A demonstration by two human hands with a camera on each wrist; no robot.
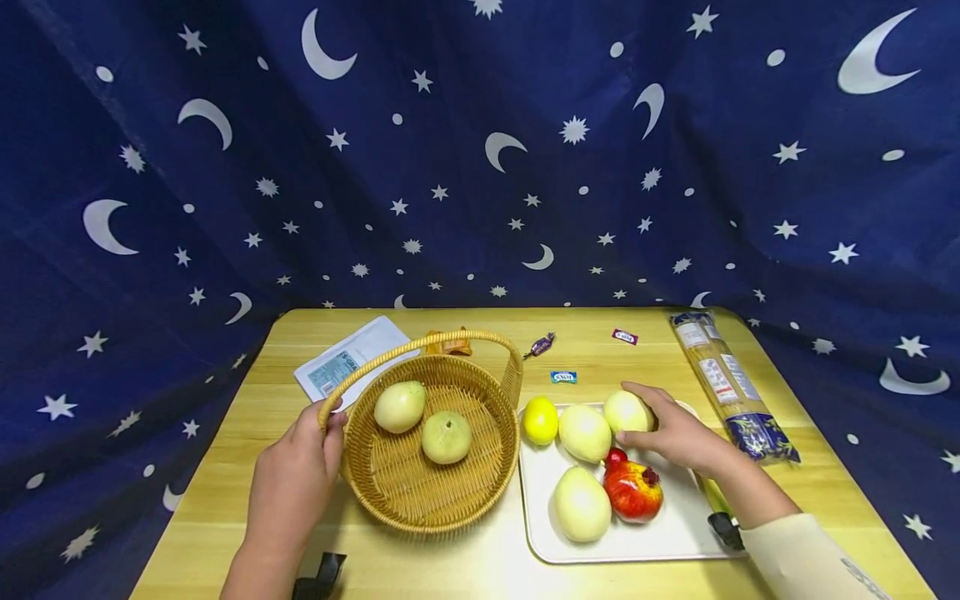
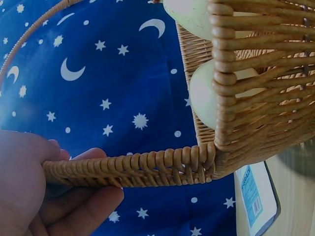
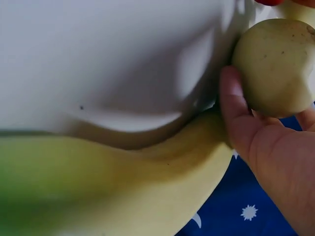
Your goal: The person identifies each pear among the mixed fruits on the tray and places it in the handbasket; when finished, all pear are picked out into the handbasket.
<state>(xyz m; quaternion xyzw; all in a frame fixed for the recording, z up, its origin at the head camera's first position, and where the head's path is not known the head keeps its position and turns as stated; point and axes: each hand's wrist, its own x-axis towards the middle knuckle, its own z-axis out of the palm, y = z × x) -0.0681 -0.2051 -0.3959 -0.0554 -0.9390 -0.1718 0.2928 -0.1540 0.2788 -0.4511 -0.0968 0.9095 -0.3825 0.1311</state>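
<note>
My left hand (image 1: 296, 471) grips one side of the arched handle (image 2: 133, 167) of a round wicker basket (image 1: 435, 525), its fingers curled round the woven band. Inside the basket lie two pale pears (image 1: 400, 407), apart from each other. At the back of a white tray (image 1: 540, 537) my right hand (image 1: 675, 429) holds a pale round pear (image 3: 275, 69) between thumb and fingers. Beside it are another pear (image 1: 585, 433) and a lemon (image 1: 541, 420). Nearer the front are a third pear (image 1: 582, 504), a pomegranate (image 1: 630, 492) and a small red fruit (image 1: 616, 457).
A banana (image 3: 147, 182) lies along the tray's right side, mostly hidden by my forearm in the head view. Farther right is a long noodle-like packet (image 1: 723, 383). Wrapped sweets (image 1: 564, 377) lie behind the tray, and a white packet (image 1: 352, 354) behind the basket.
</note>
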